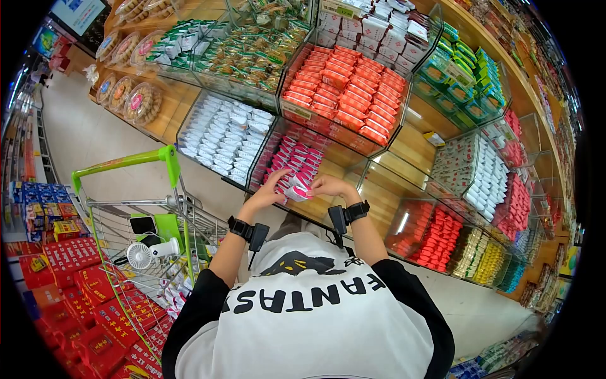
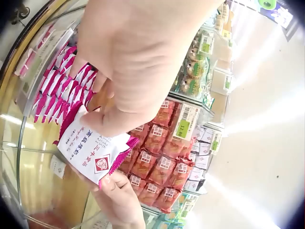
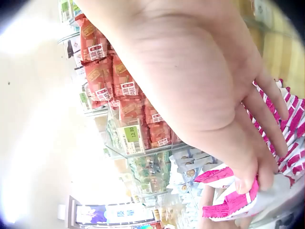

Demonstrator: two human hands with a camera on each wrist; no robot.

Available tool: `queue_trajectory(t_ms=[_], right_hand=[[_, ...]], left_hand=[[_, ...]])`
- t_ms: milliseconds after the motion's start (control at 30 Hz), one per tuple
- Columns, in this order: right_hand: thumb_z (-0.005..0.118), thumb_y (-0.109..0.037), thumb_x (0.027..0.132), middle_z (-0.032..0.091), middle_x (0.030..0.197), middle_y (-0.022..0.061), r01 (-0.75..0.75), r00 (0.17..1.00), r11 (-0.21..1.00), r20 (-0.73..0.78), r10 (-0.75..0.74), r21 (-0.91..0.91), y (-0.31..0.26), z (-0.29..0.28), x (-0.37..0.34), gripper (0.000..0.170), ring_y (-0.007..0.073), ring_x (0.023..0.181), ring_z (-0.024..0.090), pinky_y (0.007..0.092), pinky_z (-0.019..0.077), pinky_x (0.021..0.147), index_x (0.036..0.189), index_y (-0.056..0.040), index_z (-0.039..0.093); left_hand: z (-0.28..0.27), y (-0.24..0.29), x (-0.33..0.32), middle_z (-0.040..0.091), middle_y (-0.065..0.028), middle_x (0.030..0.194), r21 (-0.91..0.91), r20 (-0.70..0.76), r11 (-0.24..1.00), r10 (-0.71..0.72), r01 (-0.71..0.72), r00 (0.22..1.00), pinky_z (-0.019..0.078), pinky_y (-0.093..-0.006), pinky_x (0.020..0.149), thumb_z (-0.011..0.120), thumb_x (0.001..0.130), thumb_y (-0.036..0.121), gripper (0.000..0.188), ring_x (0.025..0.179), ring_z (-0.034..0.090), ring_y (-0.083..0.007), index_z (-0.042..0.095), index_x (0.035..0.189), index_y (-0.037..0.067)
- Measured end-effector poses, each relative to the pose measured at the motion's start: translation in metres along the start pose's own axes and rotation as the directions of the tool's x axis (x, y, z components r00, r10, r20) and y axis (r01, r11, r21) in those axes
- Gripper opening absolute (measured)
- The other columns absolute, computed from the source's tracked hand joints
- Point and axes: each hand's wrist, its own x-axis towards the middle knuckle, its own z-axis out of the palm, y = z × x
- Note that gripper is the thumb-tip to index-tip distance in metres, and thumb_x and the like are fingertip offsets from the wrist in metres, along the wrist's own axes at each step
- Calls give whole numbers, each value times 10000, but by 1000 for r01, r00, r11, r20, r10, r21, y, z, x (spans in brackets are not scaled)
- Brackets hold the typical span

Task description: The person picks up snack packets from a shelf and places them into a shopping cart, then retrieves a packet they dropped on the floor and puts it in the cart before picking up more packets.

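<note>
A white packet with pink ends (image 1: 298,189) is held between both hands over the bin of pink-and-white packets (image 1: 295,155). The left hand (image 1: 267,193) has its thumb on the packet's near face, with other fingers behind it, in the left wrist view (image 2: 128,67). Pinching the opposite end is the right hand (image 1: 334,187), seen low in the left wrist view (image 2: 121,202) and large in the right wrist view (image 3: 190,76). Red printing shows on the packet's face (image 2: 88,148). In the right wrist view its pink end (image 3: 231,205) lies at the right thumb and fingertips.
Bins of white packets (image 1: 224,136) and orange-red packets (image 1: 347,91) flank the pink ones. A shopping cart with a green handle (image 1: 126,160) stands at left, a small white fan (image 1: 140,255) on it. Red boxes (image 1: 76,259) are stacked beyond the cart. Clear bin walls edge the shelf.
</note>
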Motion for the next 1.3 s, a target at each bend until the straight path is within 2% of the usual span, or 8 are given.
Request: queue_trajectory(t_ms=[200, 267, 633, 700, 833, 1000, 1133, 1300], right_hand=[[583, -251, 756, 591, 644, -4, 34, 996, 999, 78, -35, 21, -24, 2, -5, 222, 43, 608, 463, 207, 375, 583, 751, -36, 639], [574, -227, 768, 580, 655, 0, 38, 996, 999, 82, -40, 28, -31, 4, -9, 231, 48, 620, 457, 208, 375, 598, 742, -1, 616], [541, -247, 805, 543, 682, -6, 67, 994, 994, 76, -74, 83, -60, 15, -29, 270, 54, 645, 448, 205, 371, 621, 706, -1, 589], [530, -265, 811, 564, 749, 7, -72, 997, 965, -5, 75, 251, -63, 21, -32, 250, 76, 712, 503, 207, 392, 685, 798, -20, 582], [518, -262, 818, 569, 844, 24, -29, 1000, 953, 11, 27, 301, -67, 28, -35, 274, 105, 823, 528, 226, 399, 760, 978, -39, 533], [596, -182, 752, 464, 1112, 45, 138, 981, 973, 113, -160, 184, -74, 41, -40, 511, 139, 1042, 420, 281, 351, 864, 1199, -73, 374], [665, -127, 657, 311, 1285, 66, 216, 951, 958, 181, -251, 189, -79, 53, -43, 720, 182, 1173, 291, 310, 243, 963, 1272, -85, 293], [694, -145, 600, 218, 1337, 44, 251, 909, 947, 288, -301, 198, -79, 68, -49, 709, 187, 1207, 240, 326, 216, 982, 1227, -68, 373]], left_hand=[[-1, 19, -11, 390, -83, 1193, -7, 168, 1000, 7, -6, 986, 315, -284, 900, 667, 562, 60, 720, 1080, 380, -188, 352, 1209, 78], [-1, 17, -13, 443, -58, 1124, -165, 201, 974, -119, 153, 972, 335, -275, 880, 688, 578, 72, 683, 1029, 417, -155, 373, 1183, 47], [6, 30, -40, 507, -35, 1008, -306, 131, 947, -60, 98, 990, 401, -260, 788, 617, 695, 33, 438, 912, 487, -114, 436, 1094, 22], [8, 30, -46, 512, -36, 1008, -354, 133, 926, -92, 134, 987, 401, -260, 790, 601, 712, 33, 407, 917, 490, -115, 439, 1085, 19], [16, 35, -63, 532, -48, 980, -442, 22, 894, -76, 78, 997, 417, -252, 779, 594, 734, 47, 384, 885, 511, -117, 446, 1085, 1], [29, 41, -81, 531, -53, 993, -463, -71, 886, -73, 31, 995, 408, -265, 799, 576, 751, 62, 370, 907, 508, -124, 442, 1092, 4], [38, 56, -98, 519, -60, 1034, -469, 40, 876, -102, 109, 994, 385, -278, 832, 565, 751, 96, 409, 940, 497, -136, 424, 1124, 7], [54, 62, -120, 518, -66, 1049, -491, 54, 864, -95, 109, 994, 377, -286, 846, 570, 739, 122, 461, 959, 489, -141, 406, 1155, 10]])
